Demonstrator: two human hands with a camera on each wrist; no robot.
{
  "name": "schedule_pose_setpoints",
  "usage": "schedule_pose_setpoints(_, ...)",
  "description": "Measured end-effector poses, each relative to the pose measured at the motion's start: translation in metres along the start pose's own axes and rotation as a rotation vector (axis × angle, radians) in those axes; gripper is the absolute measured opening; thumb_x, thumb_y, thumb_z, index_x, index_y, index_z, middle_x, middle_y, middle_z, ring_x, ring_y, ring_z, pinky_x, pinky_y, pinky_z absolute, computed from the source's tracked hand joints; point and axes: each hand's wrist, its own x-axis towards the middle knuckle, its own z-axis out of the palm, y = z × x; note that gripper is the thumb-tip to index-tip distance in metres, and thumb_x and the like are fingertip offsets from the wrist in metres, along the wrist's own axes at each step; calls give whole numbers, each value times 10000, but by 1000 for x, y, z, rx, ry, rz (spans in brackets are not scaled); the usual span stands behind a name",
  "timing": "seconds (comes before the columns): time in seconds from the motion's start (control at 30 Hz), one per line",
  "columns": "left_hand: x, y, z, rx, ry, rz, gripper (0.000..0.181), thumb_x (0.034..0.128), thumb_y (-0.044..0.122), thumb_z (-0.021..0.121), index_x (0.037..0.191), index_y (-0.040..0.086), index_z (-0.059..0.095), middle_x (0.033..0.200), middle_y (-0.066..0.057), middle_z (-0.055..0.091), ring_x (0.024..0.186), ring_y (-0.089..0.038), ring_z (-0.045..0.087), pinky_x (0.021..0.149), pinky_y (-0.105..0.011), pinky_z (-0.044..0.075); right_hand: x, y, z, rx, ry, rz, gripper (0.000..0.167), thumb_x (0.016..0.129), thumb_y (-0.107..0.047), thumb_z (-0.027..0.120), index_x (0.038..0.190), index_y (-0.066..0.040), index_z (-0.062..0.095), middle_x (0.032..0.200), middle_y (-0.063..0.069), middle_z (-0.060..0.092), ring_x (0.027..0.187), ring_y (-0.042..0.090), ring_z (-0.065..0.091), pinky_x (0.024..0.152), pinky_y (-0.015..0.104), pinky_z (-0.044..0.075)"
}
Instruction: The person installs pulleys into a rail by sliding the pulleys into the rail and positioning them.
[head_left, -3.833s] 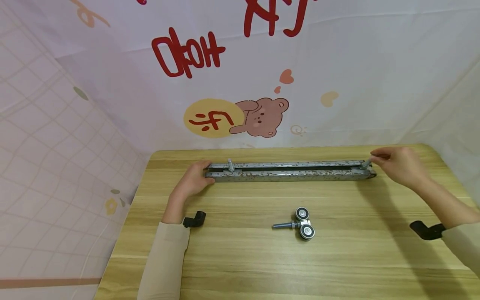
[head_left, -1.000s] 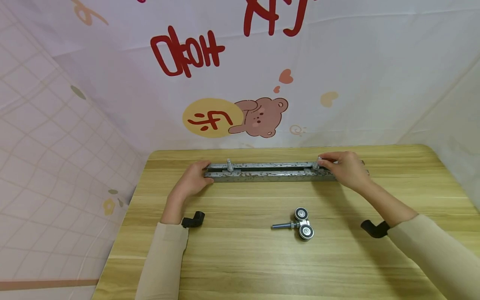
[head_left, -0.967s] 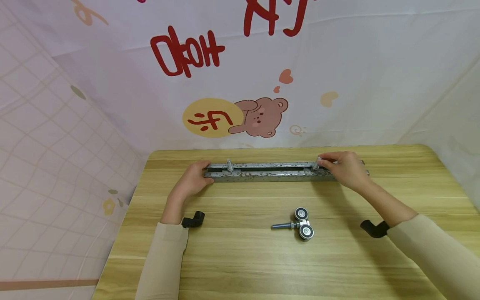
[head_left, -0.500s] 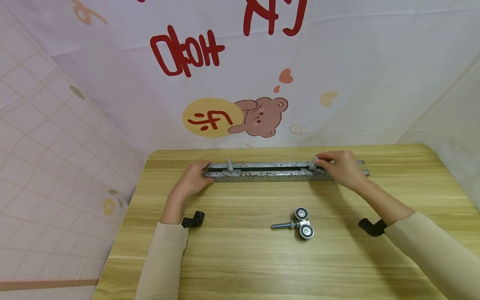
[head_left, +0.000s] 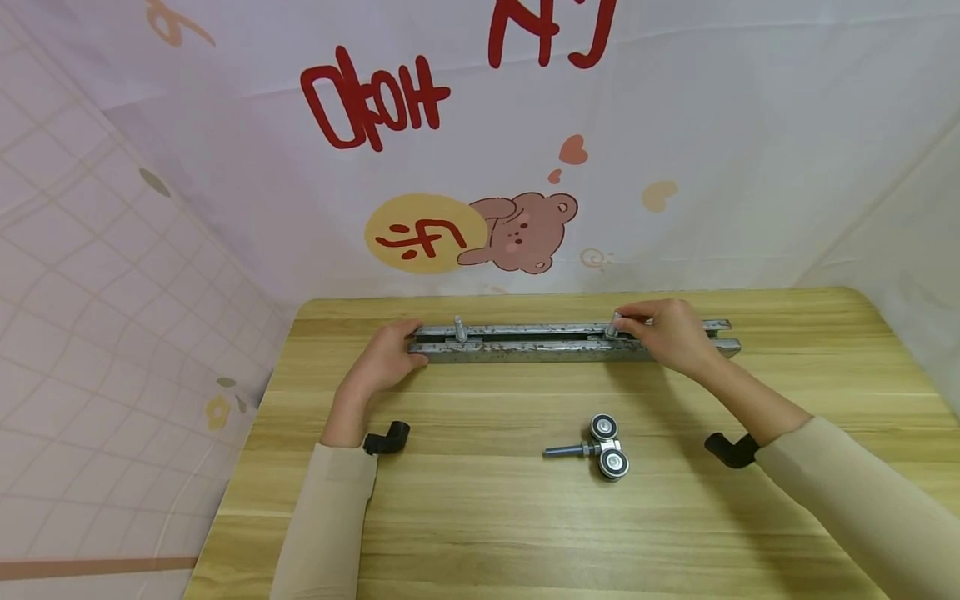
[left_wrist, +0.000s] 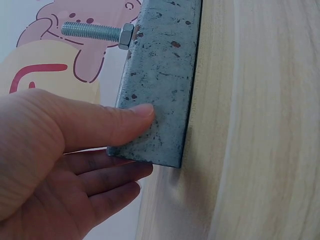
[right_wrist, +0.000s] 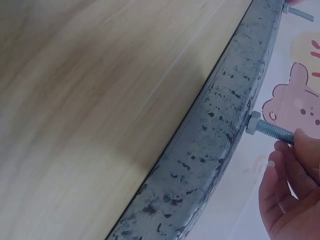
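A grey, speckled steel track [head_left: 525,352] with a slot along its top lies across the back of the wooden table. My left hand [head_left: 385,358] grips its left end, thumb [left_wrist: 135,117] on the front face. Two threaded bolts with hex nuts stand up out of the slot. The left bolt [head_left: 460,328] is near my left hand, untouched. My right hand [head_left: 675,333] pinches the tip of the right bolt [right_wrist: 272,131] between thumb and fingers. What the bolts join to inside the track is mostly hidden.
A loose roller hanger [head_left: 604,447], with black-and-silver wheels and a threaded rod pointing left, lies on the table [head_left: 480,517] in front of the track. A printed cloth [head_left: 675,125] hangs right behind the table's back edge.
My right hand has slid the right bolt leftward along the slot, from the track's right end to right of its middle. My left hand keeps its grip, and the roller hanger stays put.
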Motion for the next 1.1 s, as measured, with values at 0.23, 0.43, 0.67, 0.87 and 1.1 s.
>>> schedule_pose_setpoints(0.23, 1, 0, 0, -8, 1, -5, 665, 990, 38, 713, 1567, -76, 404, 1588, -266, 431, 1404, -425, 495, 1126, -542, 454, 3, -4, 3, 15, -6, -13, 278, 1029, -168, 703, 1190, 48, 771, 1098, 231, 764, 912, 345, 742, 687, 408, 539)
schedule_pose_setpoints(0.43, 2, 0, 0, -10, 4, -7, 669, 984, 43, 723, 1567, -65, 414, 1586, -254, 441, 1411, -415, 491, 1139, -539, 441, 7, -9, 9, 14, 0, -26, 269, 1023, -166, 712, 1178, 44, 778, 1090, 224, 768, 892, 327, 744, 677, 392, 524)
schedule_pose_setpoints(0.67, 3, 0, -1, -2, -4, -11, 675, 984, 44, 724, 1570, -66, 408, 1593, -256, 430, 1413, -416, 489, 1140, -538, 441, 11, -14, 15, 25, -7, -43, 248, 1012, -119, 717, 1174, 60, 773, 1069, 231, 769, 851, 307, 739, 639, 362, 508)
schedule_pose_setpoints(0.87, 3, -1, -1, -8, -5, -17, 678, 984, 42, 725, 1572, -63, 406, 1589, -256, 435, 1412, -416, 491, 1140, -536, 441, 14, -16, 19, 27, -1, -55, 240, 1000, -108, 729, 1168, 57, 777, 1050, 221, 774, 755, 253, 705, 591, 329, 468)
schedule_pose_setpoints(1.1, 2, -1, -1, -16, -7, -23, 683, 982, 45, 729, 1573, -63, 404, 1597, -254, 425, 1418, -416, 483, 1140, -539, 441, 15, -19, 23, 39, -9, -68, 234, 1006, -102, 720, 1176, 49, 777, 1076, 216, 772, 832, 294, 735, 640, 380, 511)
